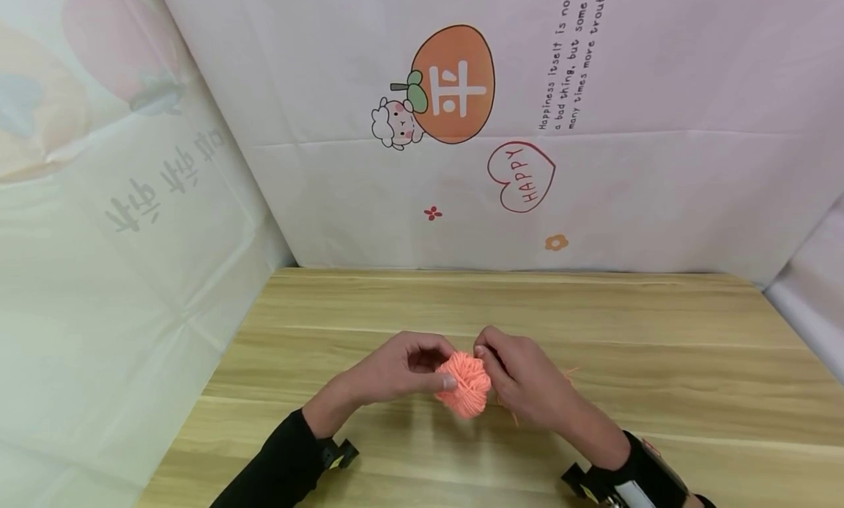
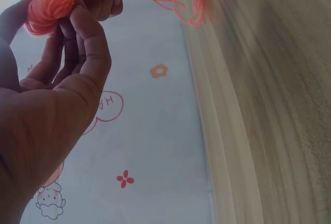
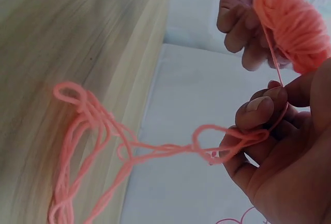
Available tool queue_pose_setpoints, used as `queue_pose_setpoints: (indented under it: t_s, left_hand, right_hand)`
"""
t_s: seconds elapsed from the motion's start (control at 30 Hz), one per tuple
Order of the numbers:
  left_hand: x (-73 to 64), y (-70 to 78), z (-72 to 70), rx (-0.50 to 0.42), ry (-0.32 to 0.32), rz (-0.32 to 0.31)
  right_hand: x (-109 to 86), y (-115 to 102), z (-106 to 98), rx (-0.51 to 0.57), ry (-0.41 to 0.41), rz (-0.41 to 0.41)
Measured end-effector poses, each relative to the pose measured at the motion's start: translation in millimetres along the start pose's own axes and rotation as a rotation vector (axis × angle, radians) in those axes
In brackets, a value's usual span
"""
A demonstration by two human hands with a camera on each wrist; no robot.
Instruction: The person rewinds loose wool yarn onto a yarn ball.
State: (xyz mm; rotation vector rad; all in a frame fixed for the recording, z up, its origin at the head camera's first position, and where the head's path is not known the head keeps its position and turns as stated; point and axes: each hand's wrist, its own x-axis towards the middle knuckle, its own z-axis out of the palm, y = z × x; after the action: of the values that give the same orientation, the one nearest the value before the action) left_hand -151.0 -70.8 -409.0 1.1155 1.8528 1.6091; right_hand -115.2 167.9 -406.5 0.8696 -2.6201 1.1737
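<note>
A small ball of coral-pink yarn (image 1: 467,391) is held above the table between the two hands. My left hand (image 1: 402,372) grips it, thumb on the near side and fingers behind. Close by on the right, my right hand (image 1: 524,376) pinches a strand of yarn (image 3: 272,53) that runs taut from the ball in the right wrist view. Below the right hand hang loose, tangled loops of the same yarn (image 3: 77,146), some passing through its fingers. In the left wrist view these loops (image 2: 194,1) dangle beyond the ball.
The wooden table (image 1: 369,310) lies under both hands. Behind it stands a white printed cloth (image 1: 316,185), with another hanging cloth (image 1: 165,273) along the left side. Each wrist carries a small camera, such as the left one (image 1: 339,454).
</note>
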Motion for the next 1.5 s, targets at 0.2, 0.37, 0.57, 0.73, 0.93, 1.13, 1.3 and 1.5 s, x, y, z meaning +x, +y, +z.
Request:
queue_pose_setpoints:
  t_s: [0.2, 0.37, 0.57, 0.73, 0.93, 1.13, 1.3, 1.5]
  left_hand:
    - [-0.2, -1.0, -0.6, 0.069, 0.016, -0.027]
    - [-0.4, -3.4, -0.3, 0.164, 0.052, -0.039]
    - [0.4, -6.7, 0.2, 0.287, 0.154, -0.094]
    - [1.3, -8.8, 0.9, 0.313, 0.228, -0.132]
    - [1.2, -10.7, 1.9, 0.272, 0.361, -0.153]
    - [1.0, -9.4, 2.0, 0.188, 0.424, -0.169]
    - [2.6, -9.5, 0.9, 0.055, 0.442, -0.171]
    - [4.7, -5.4, -0.4, -0.161, 0.470, -0.149]
  right_hand:
    - [0.6, -2.1, -1.7, 0.008, 0.037, -0.026]
    - [0.8, -5.4, -2.5, 0.027, 0.038, -0.024]
    - [0.9, -9.5, -3.0, 0.051, 0.035, -0.028]
    - [0.2, -11.5, -2.5, 0.033, 0.037, -0.048]
    - [0.0, -13.2, 2.2, -0.017, 0.030, -0.083]
    - [-0.8, -16.3, 8.5, -0.031, 0.016, -0.086]
    - [-1.5, -16.0, 13.8, -0.030, 0.010, -0.103]
    - [-2.1, -12.7, 19.5, -0.038, 0.004, -0.120]
